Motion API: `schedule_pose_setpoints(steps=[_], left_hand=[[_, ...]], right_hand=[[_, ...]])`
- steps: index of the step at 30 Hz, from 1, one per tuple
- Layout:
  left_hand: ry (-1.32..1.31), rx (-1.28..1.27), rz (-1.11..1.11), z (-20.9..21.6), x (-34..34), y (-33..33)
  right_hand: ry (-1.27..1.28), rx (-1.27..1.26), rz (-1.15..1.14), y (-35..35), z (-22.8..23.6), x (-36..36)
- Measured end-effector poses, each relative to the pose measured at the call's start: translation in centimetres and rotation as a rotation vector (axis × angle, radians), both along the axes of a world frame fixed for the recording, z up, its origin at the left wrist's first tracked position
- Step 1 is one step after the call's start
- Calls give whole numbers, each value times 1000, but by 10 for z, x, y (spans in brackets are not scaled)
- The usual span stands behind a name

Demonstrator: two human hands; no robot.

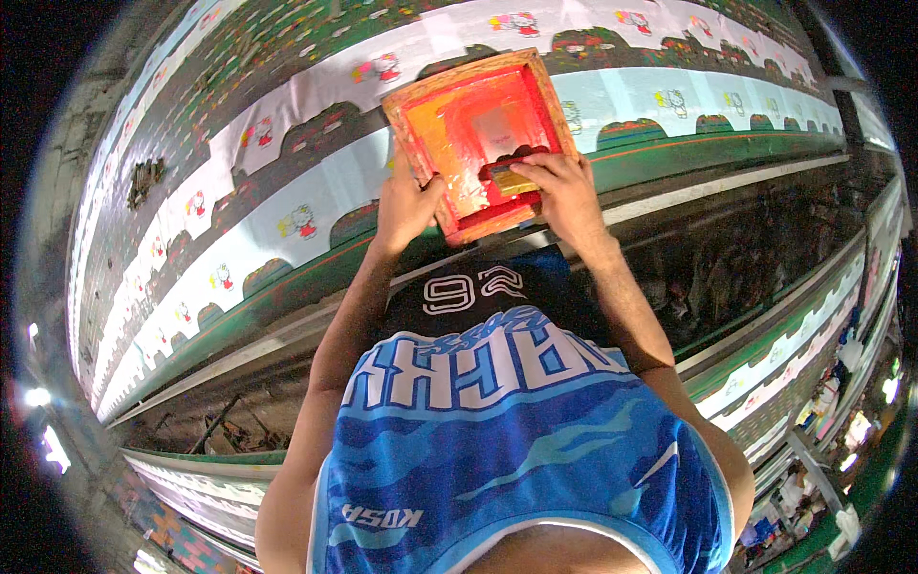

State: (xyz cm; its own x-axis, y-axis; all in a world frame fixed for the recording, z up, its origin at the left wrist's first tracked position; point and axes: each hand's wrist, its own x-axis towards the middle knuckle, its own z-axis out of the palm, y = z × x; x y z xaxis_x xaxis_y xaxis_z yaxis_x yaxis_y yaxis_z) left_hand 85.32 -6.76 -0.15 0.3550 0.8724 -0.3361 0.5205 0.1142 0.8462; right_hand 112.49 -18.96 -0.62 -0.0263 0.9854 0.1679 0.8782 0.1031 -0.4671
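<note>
A small wooden screen-printing frame (555, 107) lies tilted over the near edge of the long table, its mesh (492, 129) smeared with red and orange ink. My left hand (409, 209) is closed on the frame's lower left side, thumb over the rim. In my right hand (571, 196) is a short squeegee (509, 180) with a dark, ink-stained edge and a yellowish face. Its fingers pinch the squeegee inside the frame, near the lower right corner. The underside of the frame is hidden.
The long printing table (650, 158) has a green near edge and ink-speckled surface. Rows of pale cut fabric pieces (631, 91) with small cartoon prints lie across it. Behind me runs another table with similar fabric pieces (755, 378). A dark clump (145, 184) sits at far left.
</note>
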Motion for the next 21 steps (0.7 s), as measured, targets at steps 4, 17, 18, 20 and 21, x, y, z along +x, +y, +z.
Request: schedule_pose_setpoints(steps=[4,17,18,20,21], left_hand=[[54,-23,-20,-6,92,-5],[33,149,-18,-65,113,-7],[42,209,-29,-63,114,-7],[80,232,-51,-58,115,-6],[109,194,-58,-59,114,-6]], right_hand=[[-13,7,-14,-13,-5,90],[59,11,32,-21,-24,137],[59,8,30,-20,-22,136],[-14,10,8,-22,-17,132],[-50,12,-1,-21,-13,131]])
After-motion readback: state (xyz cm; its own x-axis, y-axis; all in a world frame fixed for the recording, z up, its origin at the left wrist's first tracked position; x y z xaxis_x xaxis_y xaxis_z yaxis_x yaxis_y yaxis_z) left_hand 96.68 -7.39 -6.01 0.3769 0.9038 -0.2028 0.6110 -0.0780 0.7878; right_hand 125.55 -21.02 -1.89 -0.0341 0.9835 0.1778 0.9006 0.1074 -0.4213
